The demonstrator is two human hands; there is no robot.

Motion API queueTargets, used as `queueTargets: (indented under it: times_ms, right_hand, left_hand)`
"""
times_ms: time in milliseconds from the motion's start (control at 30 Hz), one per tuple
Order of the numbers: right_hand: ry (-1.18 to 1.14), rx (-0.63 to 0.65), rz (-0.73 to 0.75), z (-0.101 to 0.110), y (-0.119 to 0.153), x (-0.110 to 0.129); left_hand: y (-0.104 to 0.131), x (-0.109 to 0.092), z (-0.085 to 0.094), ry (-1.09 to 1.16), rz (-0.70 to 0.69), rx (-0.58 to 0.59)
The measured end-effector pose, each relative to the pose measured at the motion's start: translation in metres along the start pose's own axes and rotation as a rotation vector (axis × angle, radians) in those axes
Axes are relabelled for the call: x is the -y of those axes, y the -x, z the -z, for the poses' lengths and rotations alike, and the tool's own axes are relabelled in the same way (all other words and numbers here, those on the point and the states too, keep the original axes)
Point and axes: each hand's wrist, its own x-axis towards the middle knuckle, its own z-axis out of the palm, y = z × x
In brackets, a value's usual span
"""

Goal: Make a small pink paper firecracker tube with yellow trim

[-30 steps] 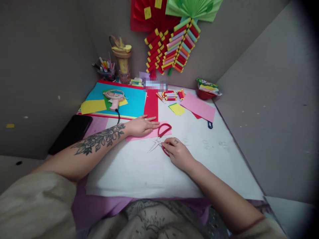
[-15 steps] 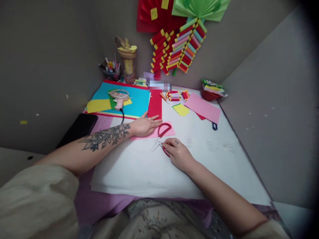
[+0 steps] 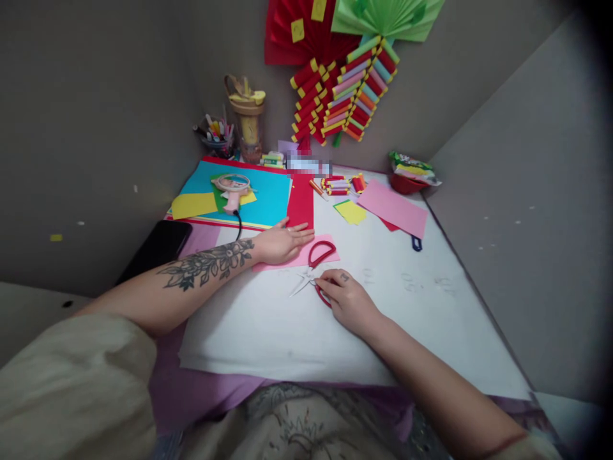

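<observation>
My left hand [image 3: 282, 244] lies flat with its fingers stretched out, over a pink paper strip [image 3: 325, 248] and the near end of a red paper strip [image 3: 301, 198]. Just to the right, my right hand [image 3: 349, 297] is closed on the lower red handle of a pair of scissors [image 3: 310, 275]. The blades are spread a little and point toward the near left, above or on the white sheet [image 3: 268, 332]; whether they touch it I cannot tell. The upper handle loop overlaps the pink strip.
Blue sheets [image 3: 268, 198] bear a pink handheld device [image 3: 232, 199]. A black phone-like slab [image 3: 158, 249] lies left. Rear items include a pen holder [image 3: 218, 140], a tumbler [image 3: 249, 124], small paper rolls [image 3: 338, 185], pink paper [image 3: 395, 207] and a red bowl [image 3: 407, 184]. Paper firecrackers [image 3: 354, 89] hang behind.
The view has shifted slightly. The scissors and my right hand have moved a touch to the right, still in the same hold. My left hand stays flat in place.
</observation>
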Motion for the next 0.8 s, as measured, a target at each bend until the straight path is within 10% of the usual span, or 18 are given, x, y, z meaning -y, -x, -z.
queueTargets:
  times_ms: [800]
  right_hand:
    - [-0.158,0.079,-0.077,0.01,-0.007,0.001]
  left_hand:
    - [0.0,0.001,0.0,-0.002,0.002,0.002]
